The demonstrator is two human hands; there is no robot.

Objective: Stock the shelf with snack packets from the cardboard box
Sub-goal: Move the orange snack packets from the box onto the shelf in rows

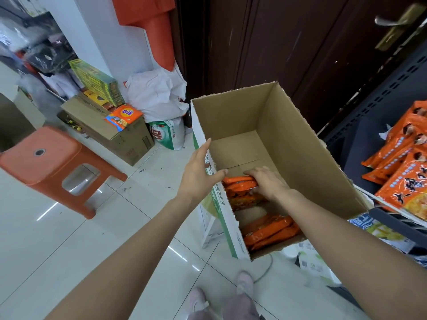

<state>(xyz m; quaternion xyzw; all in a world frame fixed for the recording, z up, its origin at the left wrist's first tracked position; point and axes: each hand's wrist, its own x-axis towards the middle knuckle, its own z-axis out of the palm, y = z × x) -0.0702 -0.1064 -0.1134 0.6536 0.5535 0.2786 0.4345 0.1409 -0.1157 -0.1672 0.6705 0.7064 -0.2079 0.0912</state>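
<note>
Reaching down into the cardboard box (300, 144), my right hand (268, 183) has its fingers curled round a small stack of orange snack packets (241, 189) at the box's left wall. My left hand (198, 169) rests on the rim of that same wall with fingers straight and relaxed, and I think it steadies the box. More orange packets (270, 232) lie at the near end of the box, and the far end looks bare. The shelf (392, 107) stands just to the right of the box, with the same kind of packets (404, 162) already on it. I judge this is the picking-up step. Next I must lift the stack clear of the box walls and carry it right, over to the shelf.
</note>
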